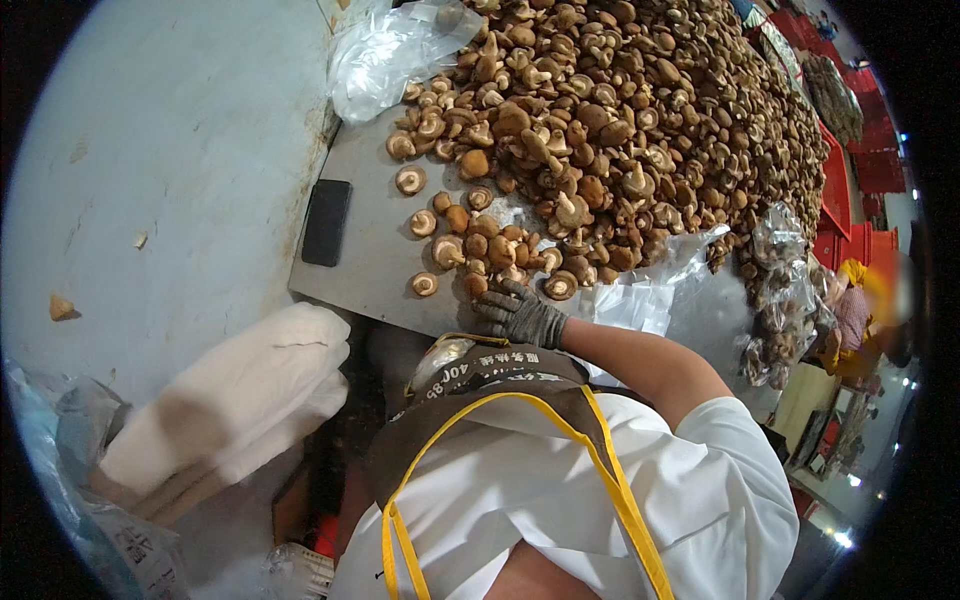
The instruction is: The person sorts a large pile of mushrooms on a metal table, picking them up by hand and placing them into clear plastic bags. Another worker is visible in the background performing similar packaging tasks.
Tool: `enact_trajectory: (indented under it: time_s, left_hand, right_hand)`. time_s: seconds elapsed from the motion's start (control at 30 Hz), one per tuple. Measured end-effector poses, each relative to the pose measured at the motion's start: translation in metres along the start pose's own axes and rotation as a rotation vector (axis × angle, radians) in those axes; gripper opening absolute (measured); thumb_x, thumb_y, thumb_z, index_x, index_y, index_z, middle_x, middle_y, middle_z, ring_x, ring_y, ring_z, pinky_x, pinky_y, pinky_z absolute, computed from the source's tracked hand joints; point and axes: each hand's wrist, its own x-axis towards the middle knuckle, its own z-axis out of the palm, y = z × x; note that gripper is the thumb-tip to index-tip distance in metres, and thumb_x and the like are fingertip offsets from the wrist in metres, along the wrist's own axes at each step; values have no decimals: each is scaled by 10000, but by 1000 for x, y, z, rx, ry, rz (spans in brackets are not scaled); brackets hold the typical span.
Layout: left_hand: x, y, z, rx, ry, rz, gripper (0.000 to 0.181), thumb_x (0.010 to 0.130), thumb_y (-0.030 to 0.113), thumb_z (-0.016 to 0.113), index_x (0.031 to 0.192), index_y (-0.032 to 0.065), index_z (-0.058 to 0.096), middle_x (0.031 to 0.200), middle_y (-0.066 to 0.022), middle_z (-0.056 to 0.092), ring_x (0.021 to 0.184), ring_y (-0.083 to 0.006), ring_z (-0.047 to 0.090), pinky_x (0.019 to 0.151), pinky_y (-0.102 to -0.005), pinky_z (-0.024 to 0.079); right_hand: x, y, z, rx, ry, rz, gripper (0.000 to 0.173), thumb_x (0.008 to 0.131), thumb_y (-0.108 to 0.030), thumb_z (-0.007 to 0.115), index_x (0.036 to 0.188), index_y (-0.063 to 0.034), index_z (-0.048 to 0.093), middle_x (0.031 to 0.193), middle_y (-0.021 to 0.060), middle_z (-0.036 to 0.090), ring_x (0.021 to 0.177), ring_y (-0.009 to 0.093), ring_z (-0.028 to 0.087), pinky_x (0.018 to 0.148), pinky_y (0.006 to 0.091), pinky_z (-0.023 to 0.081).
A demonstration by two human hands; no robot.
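My right hand (523, 316), in a grey knit glove, reaches in from the right at the near edge of a metal table (375, 277). Its fingers are apart, beside the nearest brown mushrooms (475, 284), and nothing shows held in it; the palm side is hidden. My left hand is out of view. A loose cluster of shiitake-like mushrooms (501, 251) lies just beyond the fingers, some with stems up. Behind it rises a large heap of the same mushrooms (637, 127). Flat clear plastic bags (634, 304) lie right of the hand.
A dark phone-like slab (327, 223) lies on the table's left side, by a pale wall or panel (172, 150). Crumpled clear plastic (397, 56) is at the back left. Mushroom-filled bags (780, 300) stand at right. Another person (853, 315) and red crates (874, 165) are farther right.
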Motion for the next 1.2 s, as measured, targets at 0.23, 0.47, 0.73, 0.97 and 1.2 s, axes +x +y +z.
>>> enact_trajectory:
  time_s: [0.23, 0.47, 0.73, 0.97, 1.2]
  left_hand:
    - [71, 105, -67, -488, 164, 491, 429, 873, 225, 595, 1236, 13, 510, 1252, -199, 542, 1065, -295, 579, 912, -378, 456]
    - [105, 235, -112, -244, 185, 704, 624, 759, 219, 695, 1281, -9, 438, 1196, -240, 540, 1076, -370, 546, 943, -392, 437]
    - [102, 260, -157, 124, 155, 689, 457, 790, 228, 633, 1161, -21, 542, 1105, -248, 582, 1047, -387, 548, 906, -433, 444]
    - [154, 284, -183, 228, 371, 933, 402, 827, 230, 598, 1152, -6, 566, 1076, -229, 600, 986, -375, 572, 851, -426, 469]
    - [130, 311, -189, 244, 385, 971, 429, 860, 207, 604, 1204, -39, 538, 1069, -223, 626, 891, -306, 626, 768, -369, 526]
  right_hand:
    - [5, 32, 3, 0, -46, 155, 417, 804, -239, 520, 1213, -195, 583, 1291, 49, 510, 1260, 275, 417, 1098, 502, 240]
    - [12, 12, -51, -89, 186, 470, 268, 768, -227, 534, 1000, -177, 658, 1211, 84, 567, 1178, 275, 500, 1022, 553, 310]
    - [-65, -56, -67, -201, 629, 1399, 601, 718, -305, 663, 1220, -19, 496, 1232, 229, 496, 1141, 366, 475, 966, 474, 374]
    - [-134, -89, 31, 30, 214, 2051, 810, 805, -319, 625, 1409, 57, 238, 1442, 243, 295, 1355, 353, 267, 1129, 377, 201]
    - [-178, -59, 11, -53, 308, 2409, 591, 786, -345, 658, 1267, -38, 504, 1353, 227, 433, 1267, 357, 395, 1060, 429, 305]
